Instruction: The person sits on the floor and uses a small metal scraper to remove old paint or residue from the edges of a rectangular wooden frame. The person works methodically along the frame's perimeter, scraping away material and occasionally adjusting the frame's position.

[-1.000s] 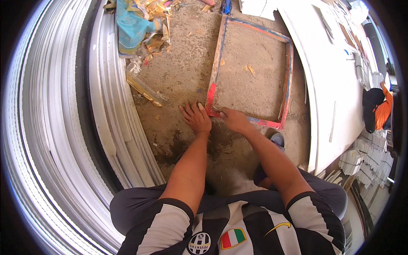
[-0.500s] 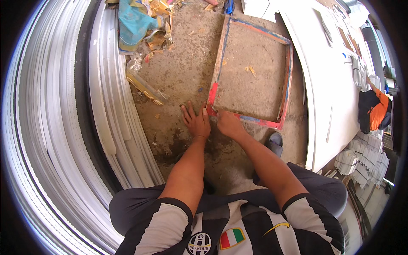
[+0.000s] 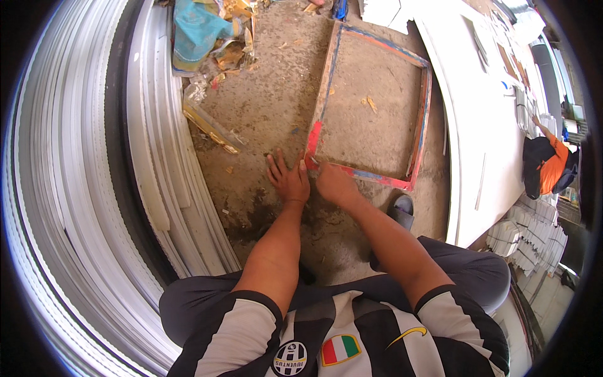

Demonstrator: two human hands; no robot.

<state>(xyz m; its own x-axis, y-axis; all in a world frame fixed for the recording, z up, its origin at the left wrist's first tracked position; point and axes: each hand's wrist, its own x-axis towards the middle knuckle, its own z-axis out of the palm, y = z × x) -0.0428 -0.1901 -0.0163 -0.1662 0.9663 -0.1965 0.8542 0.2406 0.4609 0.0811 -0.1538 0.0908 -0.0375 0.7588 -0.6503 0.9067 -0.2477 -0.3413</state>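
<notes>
On the floor lies a rectangular wooden frame [image 3: 324, 88], its sides worn and marked with blue and red paint. Red covers its near left corner. My left hand [image 3: 290, 181] rests beside that corner with fingers spread, the thumb against the frame. My right hand [image 3: 336, 184] is closed on a small tool [image 3: 313, 160]. Only the tool's narrow, metal-looking tip shows, touching the red corner; my fingers hide the rest, so its kind cannot be made out.
Stacked long white strips [image 3: 154, 157] line the left. A large white sheet [image 3: 480, 125] stretches along the right. A blue-green sack [image 3: 198, 38] and scraps lie at the far left. A person in orange [image 3: 554, 166] sits at the far right, near tied white bundles [image 3: 534, 235].
My right hand has shifted very slightly left at the frame's corner. My left hand keeps its place, and the view has turned a little.
</notes>
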